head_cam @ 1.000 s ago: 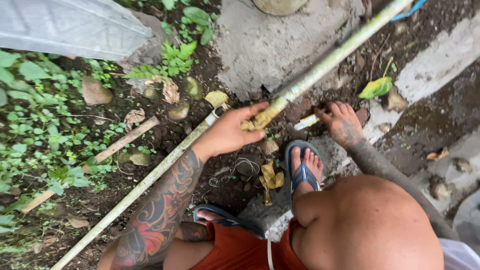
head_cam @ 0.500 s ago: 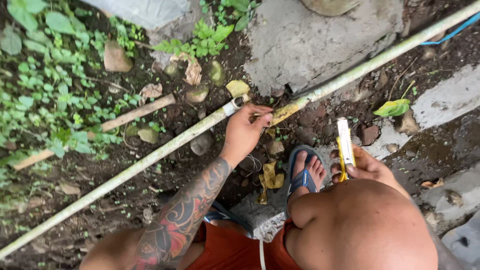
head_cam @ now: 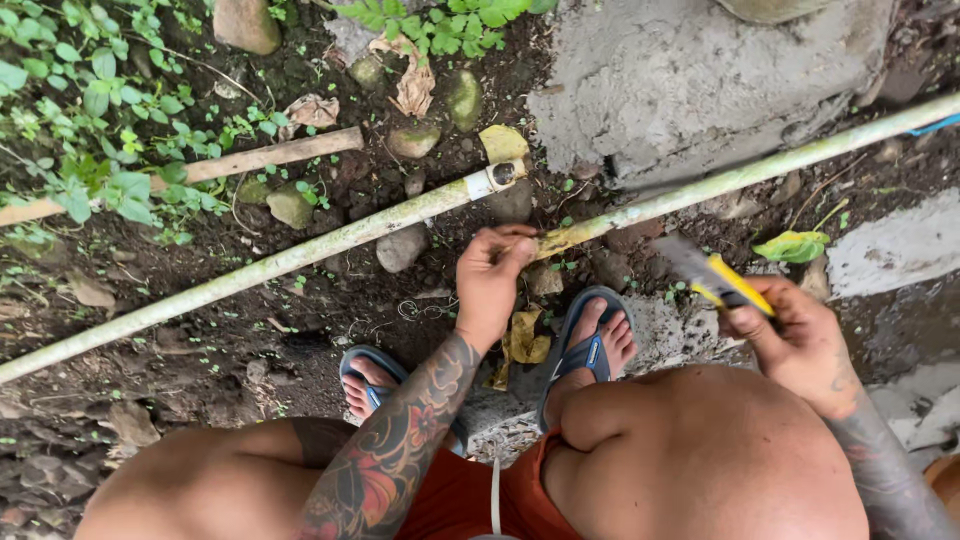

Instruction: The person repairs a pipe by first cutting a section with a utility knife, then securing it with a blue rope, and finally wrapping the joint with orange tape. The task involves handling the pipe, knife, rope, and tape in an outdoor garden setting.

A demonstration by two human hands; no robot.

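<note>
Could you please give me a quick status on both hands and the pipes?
Left hand gripping cut end of right pipe. Right hand holding yellow-handled saw, clear of pipe. Left pipe lying apart on soil. Nothing blocking.

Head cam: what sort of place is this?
Outdoors, probably a garden or backyard: bare soil with stones, green weeds, and a rough concrete slab. The left hand grips a pipe; the right hand holds a yellow-handled tool.

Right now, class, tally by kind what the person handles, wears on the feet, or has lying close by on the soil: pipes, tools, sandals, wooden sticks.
Pale pipes: 2, one lying loose, one whose end the left hand grips
Yellow-handled tool in the right hand: 1
Blue sandals: 2
Wooden stick: 1
Total: 6
</note>
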